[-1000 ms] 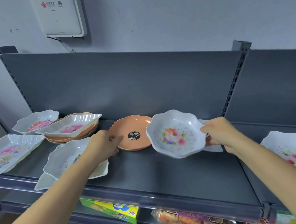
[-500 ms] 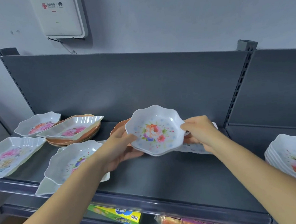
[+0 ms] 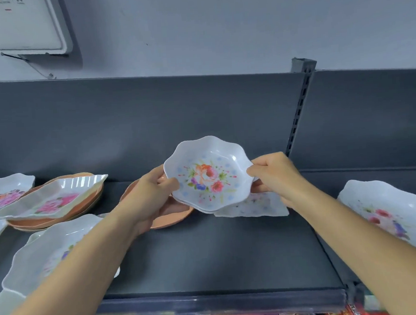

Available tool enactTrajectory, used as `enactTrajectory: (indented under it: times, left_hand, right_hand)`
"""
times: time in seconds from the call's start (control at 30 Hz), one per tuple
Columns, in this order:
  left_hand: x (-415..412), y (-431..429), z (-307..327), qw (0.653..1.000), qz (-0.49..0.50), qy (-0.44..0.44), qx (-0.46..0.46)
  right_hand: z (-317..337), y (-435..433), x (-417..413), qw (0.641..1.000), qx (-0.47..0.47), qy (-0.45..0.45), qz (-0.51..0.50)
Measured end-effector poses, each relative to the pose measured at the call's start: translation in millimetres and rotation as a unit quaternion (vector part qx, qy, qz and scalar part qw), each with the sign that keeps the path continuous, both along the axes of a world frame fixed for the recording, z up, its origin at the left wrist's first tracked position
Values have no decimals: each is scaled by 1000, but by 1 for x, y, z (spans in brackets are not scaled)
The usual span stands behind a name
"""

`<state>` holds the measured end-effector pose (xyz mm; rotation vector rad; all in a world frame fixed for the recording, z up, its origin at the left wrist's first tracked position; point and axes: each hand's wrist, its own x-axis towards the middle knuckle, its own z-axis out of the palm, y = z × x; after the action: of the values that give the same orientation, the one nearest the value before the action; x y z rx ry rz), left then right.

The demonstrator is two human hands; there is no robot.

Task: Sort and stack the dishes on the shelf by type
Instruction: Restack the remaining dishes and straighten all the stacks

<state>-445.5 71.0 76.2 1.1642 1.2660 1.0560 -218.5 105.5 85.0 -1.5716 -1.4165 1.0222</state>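
Head view: the scalloped floral bowl is held up at the middle of the shelf, clear of its surface and tipped a little toward the camera so its inside shows. The left hand pinches its left rim, thumb on top and fingers underneath. The right hand pinches the right rim the same way. Holding it on both sides keeps the shallow bowl level and easy to aim, probably for setting it onto a matching pile. A second rim line shows under its lower edge, perhaps a nested bowl; I cannot tell.

Below it an orange plate lies on the shelf, and just right of that a flat white dish lies half under the right hand. Neither matches the bowl in type, so it likely does not belong here.

At the left, a rectangular floral dish sits tilted on a stack of orange plates, still mixed. Large scalloped dishes sit front left, and a similar scalloped dish rests on the next bay to the right, the nearest look-alike to the bowl
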Motion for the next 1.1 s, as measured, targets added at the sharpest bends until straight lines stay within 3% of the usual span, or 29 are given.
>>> enactTrajectory:
  times: [0.37, 0.5, 0.8, 1.1]
  left_hand:
    - [225, -5, 9, 984, -131, 116, 43]
    - [281, -13, 1, 980, -131, 148, 32]
    - [306, -34, -21, 948, -76, 304, 61]
    - [302, -32, -18, 936, -28, 341, 79]
  right_hand:
    - [15, -64, 224, 987, 18, -63, -147]
    - [4, -73, 280, 987, -3, -78, -142]
    - [-17, -60, 307, 984, -15, -170, -58]
    - [-25, -56, 303, 960, 19, -280, -7]
